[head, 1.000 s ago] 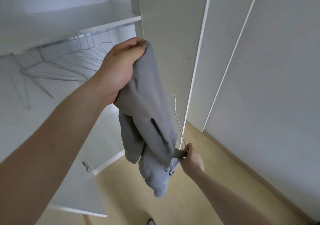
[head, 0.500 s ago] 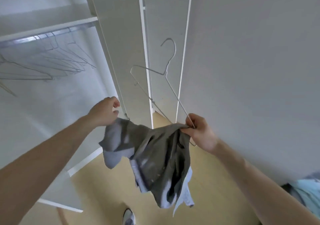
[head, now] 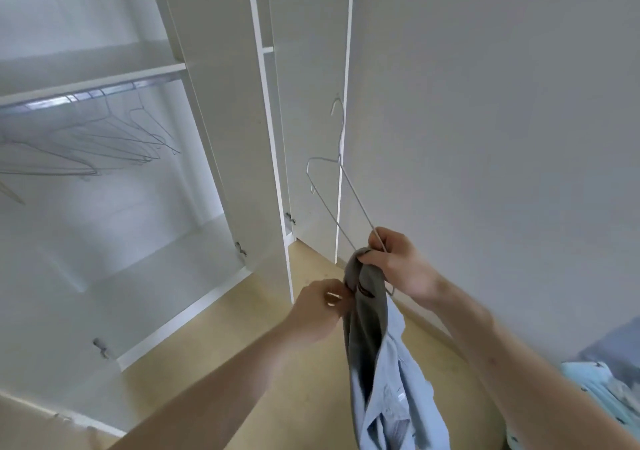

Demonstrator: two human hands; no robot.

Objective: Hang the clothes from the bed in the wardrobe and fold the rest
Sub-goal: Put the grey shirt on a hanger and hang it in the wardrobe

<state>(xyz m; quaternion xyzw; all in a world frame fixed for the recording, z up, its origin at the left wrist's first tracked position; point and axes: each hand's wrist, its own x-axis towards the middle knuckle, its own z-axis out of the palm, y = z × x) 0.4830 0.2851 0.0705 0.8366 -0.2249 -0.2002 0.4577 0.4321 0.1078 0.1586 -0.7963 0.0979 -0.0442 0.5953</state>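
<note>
Shirt (head: 377, 363) hangs below right hand (head: 398, 266) gripping hanger (head: 341, 203); left hand (head: 320, 307) pinches it.

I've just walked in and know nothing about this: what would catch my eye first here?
In the middle, two bare hands work on a grey-and-blue shirt: the right hand grips its top together with a wire hanger, and the left hand pinches the cloth just below. To the left, the open wardrobe shows a rail of empty hangers.
</note>
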